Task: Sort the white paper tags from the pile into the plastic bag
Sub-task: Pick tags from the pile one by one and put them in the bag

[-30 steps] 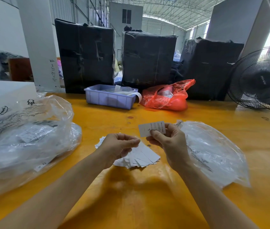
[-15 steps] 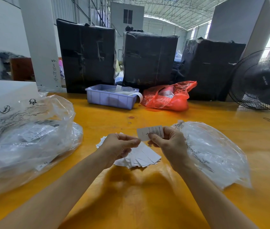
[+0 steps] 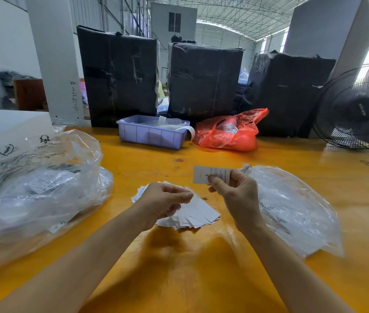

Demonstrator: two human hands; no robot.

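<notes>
A fanned pile of white paper tags (image 3: 199, 214) lies on the yellow table. My left hand (image 3: 165, 199) hovers over the pile's left part, fingers curled and thumb against the fingertips, with nothing plainly held. My right hand (image 3: 239, 199) pinches a single white tag (image 3: 206, 173) between thumb and fingers, held up above the pile. A flat clear plastic bag (image 3: 296, 208) lies just to the right of my right hand, its mouth near my fingers.
A large crumpled clear bag (image 3: 39, 186) fills the table's left side. At the back stand a lilac plastic bin (image 3: 152, 134) and a red plastic bag (image 3: 228, 132), with black wrapped bales behind. A black fan (image 3: 357, 109) stands at the far right.
My right hand dipped slightly with the tag, then rose back to about the same height. My left hand stayed over the pile.
</notes>
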